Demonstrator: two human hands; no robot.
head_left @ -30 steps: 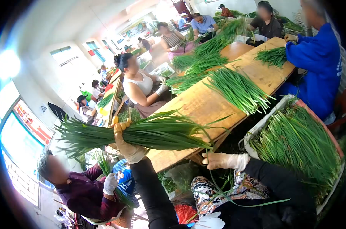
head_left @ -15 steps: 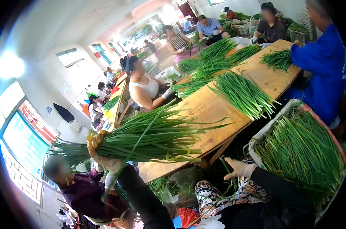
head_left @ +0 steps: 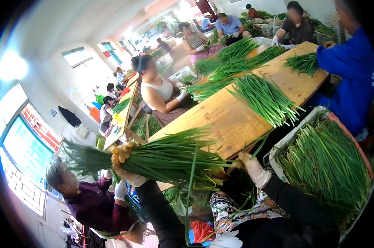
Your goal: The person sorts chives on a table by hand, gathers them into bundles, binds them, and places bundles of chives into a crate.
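Observation:
A large bunch of garlic chives (head_left: 174, 162) is held up off the near end of the wooden table. My left hand (head_left: 123, 165), in a pale glove with yellowish finger covers, wraps round the bunch towards its leafy end. The cut ends point right, with a few loose blades sticking out. My right hand (head_left: 255, 168), also gloved, is at those ends, its fingers drawn together on the stalks. Part of its grip is hidden. One long blade (head_left: 192, 182) hangs down in front of the bunch.
On the wooden table (head_left: 220, 124) lies a neat pile of chives (head_left: 265, 99), with more bundles beyond. A crate (head_left: 280, 151) full of greens stands at my right. Red ties (head_left: 201, 230) lie near my lap. Several co-workers sit around, one in purple (head_left: 98, 202) close on the left.
My right hand has moved up from open beside the crate to the stalk ends, its fingers closing there. My left hand and the bunch have shifted slightly right.

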